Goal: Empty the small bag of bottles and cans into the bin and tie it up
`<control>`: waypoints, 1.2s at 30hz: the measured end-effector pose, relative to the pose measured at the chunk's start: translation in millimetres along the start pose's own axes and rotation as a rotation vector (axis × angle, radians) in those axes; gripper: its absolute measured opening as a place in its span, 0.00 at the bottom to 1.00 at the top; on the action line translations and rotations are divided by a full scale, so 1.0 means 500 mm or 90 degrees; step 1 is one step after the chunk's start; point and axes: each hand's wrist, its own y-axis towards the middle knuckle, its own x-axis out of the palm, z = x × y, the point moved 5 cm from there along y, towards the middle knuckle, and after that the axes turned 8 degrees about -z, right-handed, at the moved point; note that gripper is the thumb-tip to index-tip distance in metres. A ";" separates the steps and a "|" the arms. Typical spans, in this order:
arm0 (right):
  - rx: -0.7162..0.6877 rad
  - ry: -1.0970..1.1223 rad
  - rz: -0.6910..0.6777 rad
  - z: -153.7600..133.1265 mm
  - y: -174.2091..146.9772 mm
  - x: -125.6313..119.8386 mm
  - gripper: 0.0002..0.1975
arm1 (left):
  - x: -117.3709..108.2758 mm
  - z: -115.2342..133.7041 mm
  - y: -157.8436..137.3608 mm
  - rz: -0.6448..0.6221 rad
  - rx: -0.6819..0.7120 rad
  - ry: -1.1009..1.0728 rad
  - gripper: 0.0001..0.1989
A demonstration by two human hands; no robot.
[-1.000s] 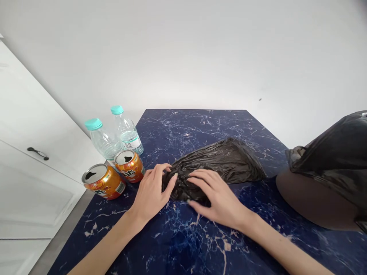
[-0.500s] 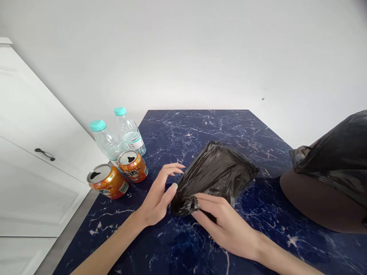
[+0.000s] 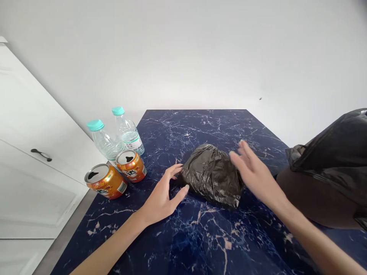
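Note:
A crumpled black plastic bag (image 3: 213,175) lies bunched on the dark blue marbled table (image 3: 197,126), between my two hands. My left hand (image 3: 164,196) is at the bag's left end, thumb and fingers spread apart around its edge; whether the fingertips press on it I cannot tell. Just off the bag's right side, my right hand (image 3: 254,172) is raised with its fingers stretched out, holding nothing.
Two orange drink cans (image 3: 107,181) with opened tops stand left of my left hand. Behind them are two clear bottles (image 3: 130,133) with turquoise caps. A brown bin (image 3: 309,198) lined with a black bag (image 3: 338,149) is at the right. A white cabinet (image 3: 43,133) borders the table's left.
My right hand has let go of the bag's near edge and moved right and away from me. The bag is now more bunched up. My left hand has barely moved.

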 end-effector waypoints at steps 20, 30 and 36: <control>-0.188 -0.470 -0.157 0.021 -0.018 0.250 0.34 | -0.022 -0.008 0.002 0.150 0.033 0.099 0.14; -0.038 -0.513 -0.149 0.106 0.114 0.181 0.34 | -0.023 -0.006 0.006 0.138 0.047 0.098 0.11; 0.059 -0.502 -0.110 0.176 0.189 0.117 0.35 | -0.021 -0.006 0.006 0.127 0.048 0.107 0.10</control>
